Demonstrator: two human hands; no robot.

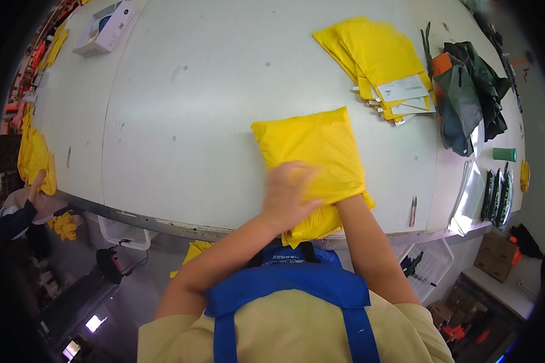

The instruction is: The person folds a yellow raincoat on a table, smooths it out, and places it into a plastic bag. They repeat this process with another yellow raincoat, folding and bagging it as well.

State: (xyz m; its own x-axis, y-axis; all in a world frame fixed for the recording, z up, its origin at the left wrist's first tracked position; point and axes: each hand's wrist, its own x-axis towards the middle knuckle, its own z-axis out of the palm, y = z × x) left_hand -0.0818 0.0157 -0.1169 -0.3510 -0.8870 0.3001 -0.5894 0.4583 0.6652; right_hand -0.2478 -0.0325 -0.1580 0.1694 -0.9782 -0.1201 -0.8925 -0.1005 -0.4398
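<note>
Yellow plastic mailer bag [312,151] on white table [181,121], left hand [287,193] pressing flat with blurred open fingers, right hand hidden underneath.

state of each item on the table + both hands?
yellow mailer bag: filled, flat, its near end over the table edge
left hand: blurred, pressing on the bag
right hand: hidden under the bag
stack of yellow mailers: empty, fanned, labels up
dark garments: crumpled heap
white box: lid state unclear
</note>
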